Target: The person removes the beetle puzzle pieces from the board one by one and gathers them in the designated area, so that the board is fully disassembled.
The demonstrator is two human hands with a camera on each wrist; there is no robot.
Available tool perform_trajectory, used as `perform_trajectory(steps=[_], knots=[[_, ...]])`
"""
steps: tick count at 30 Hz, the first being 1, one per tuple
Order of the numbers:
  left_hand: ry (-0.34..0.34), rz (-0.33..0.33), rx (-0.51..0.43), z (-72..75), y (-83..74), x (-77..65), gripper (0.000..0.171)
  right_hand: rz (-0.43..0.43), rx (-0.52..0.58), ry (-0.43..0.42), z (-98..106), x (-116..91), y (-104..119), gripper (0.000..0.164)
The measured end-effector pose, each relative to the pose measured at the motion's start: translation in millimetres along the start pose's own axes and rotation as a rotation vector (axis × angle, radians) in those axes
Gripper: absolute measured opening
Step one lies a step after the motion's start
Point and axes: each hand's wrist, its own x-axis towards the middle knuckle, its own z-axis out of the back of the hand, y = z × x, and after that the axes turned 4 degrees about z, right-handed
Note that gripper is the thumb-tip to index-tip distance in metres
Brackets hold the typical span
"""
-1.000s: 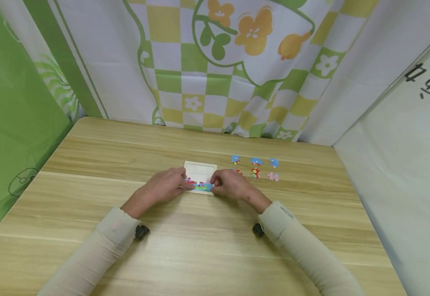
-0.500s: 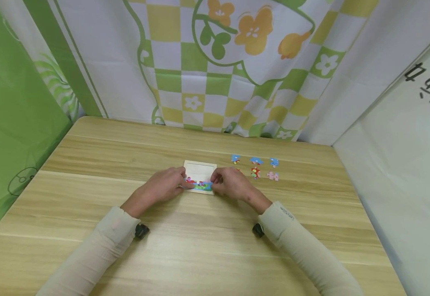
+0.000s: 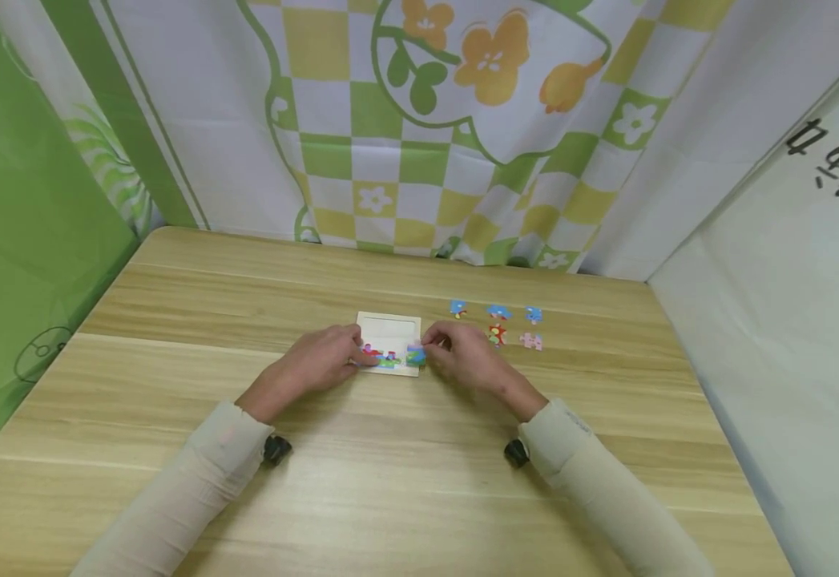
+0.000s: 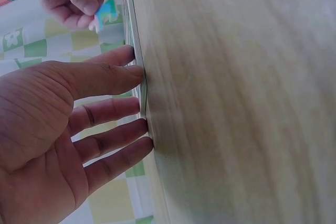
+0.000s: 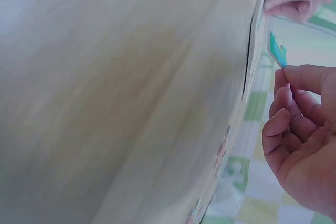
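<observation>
A shallow wooden puzzle tray (image 3: 389,328) lies on the table, with several colourful pieces (image 3: 385,360) along its near side. The left hand (image 3: 327,354) rests at the tray's left edge; in the left wrist view its fingers are fairly straight and spread, tips at the edge. Between thumb and forefinger, the right hand (image 3: 464,357) pinches a blue-and-green puzzle piece (image 3: 416,355) over the tray's near right corner. The right wrist view shows this jigsaw piece (image 5: 277,50) tilted and raised above the tray, the other fingers of the right hand (image 5: 304,129) curled.
Right of the tray lie loose puzzle pieces: blue ones (image 3: 498,312) in a far row, a red one (image 3: 497,335) and a pink one (image 3: 531,341) nearer. The wooden table (image 3: 390,481) meets a patterned curtain (image 3: 419,160) behind and a white wall panel (image 3: 787,320) at right.
The right hand has drawn slightly right and lifted the blue-and-green puzzle piece from the near right corner, baring the tray's bottom there. The left hand has stayed in place.
</observation>
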Motion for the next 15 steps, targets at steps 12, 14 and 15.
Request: perform_trajectory(steps=[12, 14, 15], knots=[[-0.002, 0.001, 0.005, -2.5, 2.4, 0.5, 0.028, -0.001, -0.002, -0.027, 38, -51, -33, 0.007], [0.0, 0.003, 0.006, -2.8, 1.9, 0.5, 0.029, 0.0, -0.019, -0.035, 45, -59, -38, 0.007], [0.007, 0.008, 0.002, -2.8, 1.5, 0.5, 0.029, -0.002, -0.022, -0.034, 49, -63, -41, 0.008]])
